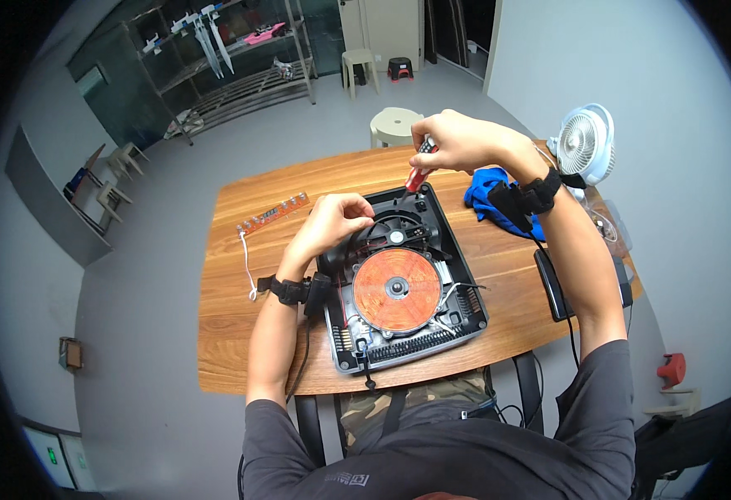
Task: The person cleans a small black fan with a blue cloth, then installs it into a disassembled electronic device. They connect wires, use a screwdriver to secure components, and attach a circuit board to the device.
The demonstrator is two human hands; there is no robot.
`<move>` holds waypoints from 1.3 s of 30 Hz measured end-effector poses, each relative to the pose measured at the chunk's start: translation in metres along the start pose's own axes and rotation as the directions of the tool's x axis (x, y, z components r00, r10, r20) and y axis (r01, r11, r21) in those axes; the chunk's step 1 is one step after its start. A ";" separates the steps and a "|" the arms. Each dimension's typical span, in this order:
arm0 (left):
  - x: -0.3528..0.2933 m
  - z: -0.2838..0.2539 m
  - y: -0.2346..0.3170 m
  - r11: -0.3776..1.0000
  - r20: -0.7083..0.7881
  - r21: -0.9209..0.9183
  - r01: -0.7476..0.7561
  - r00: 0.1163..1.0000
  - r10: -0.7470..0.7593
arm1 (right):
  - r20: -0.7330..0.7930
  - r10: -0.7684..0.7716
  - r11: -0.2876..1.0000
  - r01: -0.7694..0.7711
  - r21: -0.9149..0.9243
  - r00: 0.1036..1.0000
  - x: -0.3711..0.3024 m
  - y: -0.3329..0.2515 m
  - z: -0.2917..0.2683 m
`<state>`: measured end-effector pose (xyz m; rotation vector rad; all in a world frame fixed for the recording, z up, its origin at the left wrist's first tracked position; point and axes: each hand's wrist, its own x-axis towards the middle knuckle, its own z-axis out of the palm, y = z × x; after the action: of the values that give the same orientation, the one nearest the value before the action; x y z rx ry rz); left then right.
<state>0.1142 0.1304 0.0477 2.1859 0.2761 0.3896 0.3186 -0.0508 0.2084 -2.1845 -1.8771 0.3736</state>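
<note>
Gripping a red-handled screwdriver (418, 177) in the closed fingers of the right hand (459, 137), angling it down at the far end of an opened induction cooker (407, 347) lying by the near edge of the wood-grain tabletop (240, 350). Holding the left hand (332, 223) curled beside the black fan (395, 237); cannot tell if pinching anything. Exposing, inside a rectangular plastic shell, a flat coppery-orange coil (374, 292).

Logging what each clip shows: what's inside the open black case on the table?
A round copper-coloured coil, a black fan beyond it, and wires beside the coil. Whatever lies beneath the coil is covered, and the left hand hides part of the case's left side.
</note>
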 end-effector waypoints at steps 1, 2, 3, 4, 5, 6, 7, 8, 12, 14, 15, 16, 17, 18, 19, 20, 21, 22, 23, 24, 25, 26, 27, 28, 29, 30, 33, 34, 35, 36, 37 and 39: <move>-0.001 -0.002 0.001 1.000 0.001 -0.003 0.019 1.000 -0.019 | -0.003 0.005 0.999 -0.005 0.050 1.000 -0.003 -0.004 -0.004; -0.002 -0.003 0.001 1.000 -0.022 -0.019 0.016 1.000 -0.016 | -0.034 -0.043 0.995 0.046 0.086 0.999 -0.004 0.000 -0.002; -0.003 -0.002 0.002 0.999 -0.045 -0.035 0.009 0.999 -0.011 | -0.046 -0.051 0.992 0.056 0.110 0.998 -0.005 0.002 -0.002; -0.004 -0.003 0.005 0.999 -0.068 -0.051 0.002 0.998 -0.005 | -0.059 -0.059 0.989 0.066 0.134 0.997 -0.005 0.002 -0.002; -0.005 -0.005 0.008 0.999 -0.062 -0.042 0.021 0.998 -0.023 | -0.071 -0.066 0.984 0.077 0.158 0.995 -0.006 0.003 -0.001; -0.005 -0.006 0.011 0.999 -0.053 -0.036 0.040 0.998 -0.042 | -0.087 -0.070 0.980 0.085 0.180 0.994 -0.005 0.005 0.001; -0.006 -0.006 0.014 0.998 -0.045 -0.030 0.059 0.997 -0.060 | -0.105 -0.086 0.977 0.104 0.186 0.991 -0.006 0.006 0.003; -0.006 -0.006 0.015 0.997 -0.040 -0.043 0.059 0.997 -0.061 | -0.124 -0.101 0.974 0.124 0.191 0.987 -0.007 0.007 0.006; -0.005 -0.003 0.013 0.993 -0.012 -0.097 0.074 0.997 -0.075 | -0.183 -0.202 0.963 0.229 0.139 0.962 -0.006 0.007 0.014; -0.005 -0.004 0.015 0.993 -0.003 -0.081 0.089 0.996 -0.090 | -0.175 -0.173 0.966 0.202 0.162 0.969 -0.007 0.005 0.016; -0.005 -0.005 0.015 0.993 -0.005 -0.083 0.086 0.996 -0.087 | -0.173 -0.171 0.966 0.200 0.165 0.970 -0.007 0.004 0.015; -0.005 -0.005 0.013 0.993 -0.006 -0.084 0.082 0.997 -0.083 | -0.171 -0.170 0.966 0.198 0.168 0.971 -0.007 0.003 0.015; -0.005 -0.005 0.010 0.993 -0.008 -0.086 0.079 0.997 -0.080 | -0.169 -0.168 0.965 0.197 0.171 0.971 -0.007 0.003 0.015; -0.004 -0.004 0.008 0.993 -0.022 -0.094 0.074 0.997 -0.076 | -0.162 -0.162 0.963 0.191 0.188 0.973 -0.007 0.003 0.014; -0.003 -0.003 0.006 0.992 -0.037 -0.103 0.069 0.997 -0.073 | -0.162 -0.159 0.963 0.189 0.194 0.974 -0.007 0.003 0.014; -0.003 -0.003 0.005 0.992 -0.051 -0.111 0.064 0.996 -0.070 | -0.163 -0.156 0.962 0.187 0.199 0.974 -0.007 0.002 0.013; -0.003 -0.003 0.005 0.996 -0.050 -0.078 0.050 0.997 -0.054 | -0.160 -0.152 0.961 0.183 0.208 0.975 -0.007 0.002 0.014; -0.004 -0.003 0.006 0.998 -0.048 -0.045 0.037 0.998 -0.039 | -0.156 -0.160 0.959 0.190 0.208 0.975 -0.006 0.002 0.014; -0.003 -0.004 0.007 1.000 -0.046 -0.012 0.023 0.999 -0.023 | -0.148 -0.150 0.962 0.179 0.206 0.978 -0.006 0.001 0.013; -0.004 -0.004 0.006 1.000 -0.048 -0.011 0.027 0.998 -0.028 | -0.136 -0.142 0.965 0.167 0.203 0.981 -0.007 -0.002 0.012; -0.005 -0.004 0.004 0.999 -0.051 -0.011 0.032 0.998 -0.032 | -0.125 -0.133 0.967 0.156 0.201 0.983 -0.006 -0.004 0.012; -0.005 -0.005 0.003 0.999 -0.054 -0.010 0.036 0.998 -0.037 | -0.115 -0.125 0.968 0.147 0.204 0.985 -0.006 -0.004 0.013; -0.005 -0.005 0.004 0.999 -0.055 0.000 0.038 0.998 -0.038 | -0.106 -0.116 0.969 0.136 0.207 0.988 -0.005 -0.003 0.013; -0.006 -0.005 0.006 0.999 -0.056 0.010 0.040 0.998 -0.039 | -0.097 -0.107 0.970 0.126 0.209 0.989 -0.005 -0.003 0.012; -0.006 -0.005 0.007 0.999 -0.057 0.021 0.042 0.998 -0.041 | -0.094 -0.106 0.970 0.124 0.212 0.990 -0.005 -0.003 0.012; -0.006 -0.005 0.008 0.999 -0.055 0.022 0.046 0.998 -0.044 | -0.094 -0.104 0.969 0.122 0.213 0.990 -0.006 -0.004 0.012; -0.005 -0.004 0.006 0.998 -0.056 0.029 0.050 0.997 -0.048 | -0.106 -0.134 0.960 0.155 0.232 0.985 -0.003 0.002 0.015; -0.005 -0.004 0.002 0.998 -0.061 0.033 0.047 0.997 -0.045 | -0.120 -0.145 0.958 0.170 0.230 0.982 -0.004 -0.001 0.016; -0.005 -0.004 -0.001 0.998 -0.066 0.038 0.044 0.997 -0.041 | -0.133 -0.157 0.956 0.184 0.227 0.979 -0.004 -0.003 0.016; -0.005 -0.004 -0.002 1.000 -0.085 -0.006 0.026 0.996 -0.026 | -0.100 -0.129 0.963 0.149 0.226 0.987 -0.004 -0.008 0.012; -0.005 -0.005 -0.001 1.000 -0.073 0.008 0.030 0.997 -0.029 | -0.100 -0.130 0.964 0.149 0.220 0.986 -0.003 -0.009 0.012; -0.004 -0.004 0.001 0.999 -0.046 0.034 0.038 0.998 -0.036 | -0.097 -0.131 0.967 0.149 0.209 0.987 -0.003 -0.009 0.014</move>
<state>0.1092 0.1316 0.0507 2.2046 0.3506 0.4172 0.3053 -0.0521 0.1984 -1.8870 -1.8392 0.4314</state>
